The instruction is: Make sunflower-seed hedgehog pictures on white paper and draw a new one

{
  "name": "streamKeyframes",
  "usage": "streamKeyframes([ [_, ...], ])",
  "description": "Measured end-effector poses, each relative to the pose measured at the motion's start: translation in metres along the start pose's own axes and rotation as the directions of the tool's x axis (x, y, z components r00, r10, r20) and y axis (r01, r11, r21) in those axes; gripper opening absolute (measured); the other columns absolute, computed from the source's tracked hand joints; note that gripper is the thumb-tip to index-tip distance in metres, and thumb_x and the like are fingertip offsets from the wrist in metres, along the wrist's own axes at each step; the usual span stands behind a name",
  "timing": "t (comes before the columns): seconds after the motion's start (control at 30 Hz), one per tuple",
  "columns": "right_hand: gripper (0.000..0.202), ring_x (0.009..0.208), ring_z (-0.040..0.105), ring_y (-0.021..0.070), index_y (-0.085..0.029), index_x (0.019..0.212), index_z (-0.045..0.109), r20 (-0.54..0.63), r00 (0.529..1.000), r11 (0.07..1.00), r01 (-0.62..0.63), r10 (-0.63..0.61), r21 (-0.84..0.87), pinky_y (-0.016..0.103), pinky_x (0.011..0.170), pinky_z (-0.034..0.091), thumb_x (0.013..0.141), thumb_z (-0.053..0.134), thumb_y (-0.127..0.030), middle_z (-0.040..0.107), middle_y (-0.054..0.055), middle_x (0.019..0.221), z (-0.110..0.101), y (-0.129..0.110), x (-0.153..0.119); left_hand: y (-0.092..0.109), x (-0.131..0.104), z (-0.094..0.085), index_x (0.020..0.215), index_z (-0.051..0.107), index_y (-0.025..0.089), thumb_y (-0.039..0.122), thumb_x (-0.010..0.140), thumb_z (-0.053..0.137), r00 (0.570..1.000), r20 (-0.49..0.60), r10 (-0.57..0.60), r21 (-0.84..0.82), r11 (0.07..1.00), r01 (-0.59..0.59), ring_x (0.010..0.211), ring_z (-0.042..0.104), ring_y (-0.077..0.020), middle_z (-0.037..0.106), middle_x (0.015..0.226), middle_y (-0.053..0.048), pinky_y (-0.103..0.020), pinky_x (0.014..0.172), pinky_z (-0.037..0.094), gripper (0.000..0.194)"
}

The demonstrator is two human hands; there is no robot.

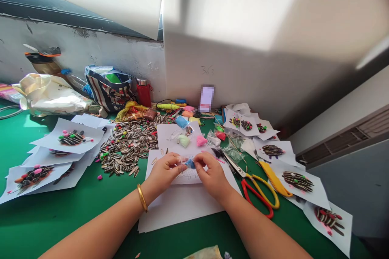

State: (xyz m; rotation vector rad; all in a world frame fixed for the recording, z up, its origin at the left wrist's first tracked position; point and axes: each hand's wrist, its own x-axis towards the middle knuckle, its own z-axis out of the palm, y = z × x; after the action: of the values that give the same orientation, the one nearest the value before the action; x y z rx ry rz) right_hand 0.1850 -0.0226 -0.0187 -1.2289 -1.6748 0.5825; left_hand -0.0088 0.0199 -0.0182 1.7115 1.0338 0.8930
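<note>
Between my two hands is a small clear bag of blue clay [190,163], held over a white sheet with a line drawing [186,178]. My left hand [166,171], with a gold bangle at the wrist, pinches the bag's left side. On its right side the fingers of my right hand [210,172] are closed on the same bag. Just beyond lie small bags of pale green clay [183,141] and pink clay [201,141]. More white paper [179,210] lies under the drawing. The fingertips partly hide the blue clay.
Striped sunflower seeds [127,145] are heaped to the left. Scissors [255,186] and a yellow cutter [275,179] lie at right. Finished seed pictures sit on both sides, such as this sheet [91,131]. A red bottle [144,93] and a phone [207,99] stand near the wall.
</note>
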Motion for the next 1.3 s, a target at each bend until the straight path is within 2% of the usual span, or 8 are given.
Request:
streamKeyframes([
  [0.2,0.025,0.083,0.059,0.0163,-0.023,0.113,0.06,-0.055,0.998,1.0,-0.011,0.011,-0.004,0.032,0.078,0.05,0.091,0.05,-0.019,0.064,0.004,0.095,0.0001,0.0014,-0.0013,0.0055,-0.0013,-0.0017,0.109,0.076,0.025,0.037,0.081,0.067,1.0,0.018,0.021,0.014,1.0,-0.021,0.078,0.059,-0.0176,0.064,0.083,-0.004,-0.029,0.072,0.049,0.032],
  [0.47,0.018,0.084,0.059,0.0177,-0.022,0.102,0.065,-0.041,0.998,0.999,0.045,-0.045,-0.001,0.033,0.077,0.051,0.092,0.051,-0.019,0.065,0.005,0.093,-0.0029,0.0046,0.0027,0.0059,-0.0011,-0.0055,0.11,0.075,0.023,0.037,0.083,0.065,0.999,-0.013,0.047,0.066,0.997,-0.046,0.079,0.059,-0.0176,0.063,0.083,-0.003,-0.03,0.076,0.048,0.032],
  [0.7,0.019,0.088,0.06,0.0184,-0.023,0.092,0.068,0.06,0.997,0.999,0.04,-0.042,0.036,0.034,0.08,0.05,0.09,0.051,-0.016,0.064,0.004,0.09,-0.0014,0.0044,0.0034,0.0082,-0.0015,-0.0063,0.107,0.075,0.022,0.038,0.084,0.064,0.999,0.023,0.038,0.089,0.995,-0.04,0.082,0.06,-0.0189,0.065,0.085,-0.004,-0.031,0.077,0.048,0.031],
  [0.87,0.015,0.083,0.058,0.0175,-0.022,0.094,0.066,-0.048,0.999,0.999,-0.003,0.006,0.047,0.032,0.075,0.049,0.091,0.051,-0.019,0.063,0.004,0.09,-0.0026,0.0005,0.0031,0.0056,-0.001,-0.0072,0.113,0.073,0.024,0.037,0.085,0.062,0.998,0.009,0.063,0.116,0.991,-0.063,0.079,0.058,-0.0179,0.062,0.082,-0.002,-0.03,0.073,0.047,0.032],
  [1.1,0.015,0.082,0.058,0.0178,-0.021,0.095,0.065,-0.053,0.998,0.997,-0.014,0.019,0.077,0.033,0.073,0.049,0.093,0.05,-0.023,0.062,0.005,0.091,-0.0024,0.0011,0.0035,0.0097,-0.002,-0.0067,0.108,0.075,0.026,0.036,0.088,0.058,0.997,0.02,0.071,0.128,0.989,-0.073,0.08,0.06,-0.0181,0.065,0.086,-0.004,-0.031,0.076,0.05,0.028],
  [1.2,0.018,0.087,0.059,0.0189,-0.022,0.098,0.066,-0.042,0.999,0.996,0.011,-0.007,0.084,0.035,0.078,0.05,0.094,0.049,-0.025,0.063,0.005,0.093,-0.0022,0.0028,0.0037,0.007,-0.0013,-0.0047,0.108,0.075,0.026,0.037,0.087,0.06,0.998,0.041,0.053,0.092,0.994,-0.056,0.089,0.064,-0.0205,0.071,0.095,-0.006,-0.033,0.082,0.051,0.028],
  [1.3,0.02,0.092,0.06,0.0193,-0.024,0.099,0.068,-0.013,1.0,0.994,0.028,-0.027,0.103,0.036,0.083,0.05,0.095,0.049,-0.024,0.064,0.005,0.095,-0.0017,0.0038,0.0036,0.0048,-0.0011,-0.0018,0.106,0.075,0.024,0.039,0.085,0.062,0.997,0.068,-0.038,0.004,0.999,0.038,0.096,0.067,-0.0232,0.074,0.103,-0.006,-0.034,0.083,0.053,0.029],
])
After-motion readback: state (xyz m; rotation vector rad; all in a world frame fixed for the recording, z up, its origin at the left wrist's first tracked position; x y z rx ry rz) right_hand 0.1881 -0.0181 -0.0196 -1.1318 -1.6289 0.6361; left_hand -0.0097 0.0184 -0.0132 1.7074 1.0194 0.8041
